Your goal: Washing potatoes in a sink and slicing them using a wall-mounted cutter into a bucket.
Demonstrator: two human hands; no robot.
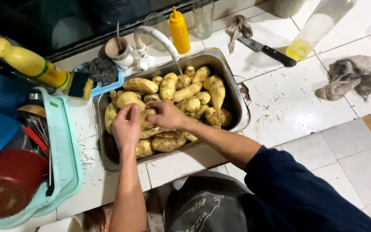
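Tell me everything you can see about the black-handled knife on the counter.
The knife lies flat on the white tiled counter, behind and to the right of the sink. It has a black handle that points right and toward the person, and a grey, metal-looking blade that points left and away. The blade tip reaches a crumpled grey rag and seems to touch it or slip under it. No hand touches the knife. A clear bottle holding yellow liquid lies just beyond the handle.
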